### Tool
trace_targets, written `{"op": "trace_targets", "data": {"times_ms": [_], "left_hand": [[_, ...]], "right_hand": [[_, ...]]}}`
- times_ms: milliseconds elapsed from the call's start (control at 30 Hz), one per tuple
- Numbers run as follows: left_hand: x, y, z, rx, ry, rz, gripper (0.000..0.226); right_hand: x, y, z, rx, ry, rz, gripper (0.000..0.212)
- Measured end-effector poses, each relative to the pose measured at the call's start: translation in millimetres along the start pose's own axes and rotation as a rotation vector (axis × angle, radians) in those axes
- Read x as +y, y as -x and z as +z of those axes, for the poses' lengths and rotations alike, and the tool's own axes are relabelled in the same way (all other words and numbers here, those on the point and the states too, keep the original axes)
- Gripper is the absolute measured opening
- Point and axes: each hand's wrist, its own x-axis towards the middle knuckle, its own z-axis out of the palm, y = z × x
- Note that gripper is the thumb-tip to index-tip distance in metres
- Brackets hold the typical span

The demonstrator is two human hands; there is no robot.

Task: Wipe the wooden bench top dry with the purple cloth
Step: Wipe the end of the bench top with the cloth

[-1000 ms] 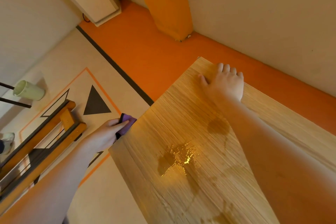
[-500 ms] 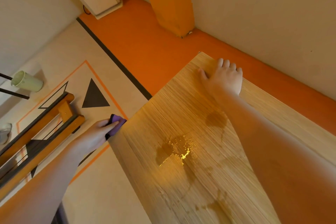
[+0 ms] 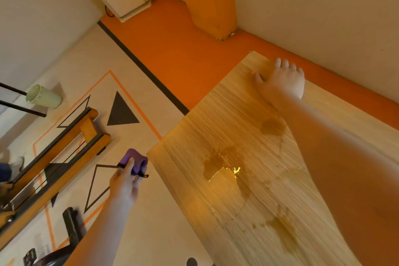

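The wooden bench top [image 3: 216,211] fills the right half of the view, its grain running lengthwise. A shiny puddle [image 3: 224,168] lies near its middle, with darker wet patches above and below it. My left hand [image 3: 125,183] grips the bunched purple cloth [image 3: 133,161] just off the bench's left corner, above the floor. My right hand [image 3: 282,81] rests flat on the far corner of the bench, fingers spread over the edge, and its forearm crosses the right side of the wood.
An orange floor strip [image 3: 172,49] and an orange pillar [image 3: 207,0] lie beyond the bench by the wall. Left on the floor: a wooden frame [image 3: 64,151], a pale green cup [image 3: 43,96], black triangle markings. Someone's shoe [image 3: 13,164] shows at the left edge.
My left hand with the cloth has drawn back along the bench's left edge toward me and now holds the cloth beside the near-left corner. The right hand stays put.
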Motion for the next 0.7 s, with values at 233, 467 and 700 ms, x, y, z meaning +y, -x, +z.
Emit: {"op": "trace_targets", "data": {"times_ms": [233,467,700], "left_hand": [[-14.7,0.3,4.8,-0.178,-0.057,-0.004,0.028],[-46.9,58.5,9.5,-0.157,-0.062,0.091,0.015],[-43.3,68.3,22.2,0.027,0.022,0.141,0.006]], "right_hand": [[-0.9,-1.6,2.8,0.032,0.01,-0.016,0.079],[7.2,-3.5,2.8,0.053,-0.003,-0.03,0.081],[1.0,-1.5,5.5,0.049,-0.009,-0.059,0.078]]}}
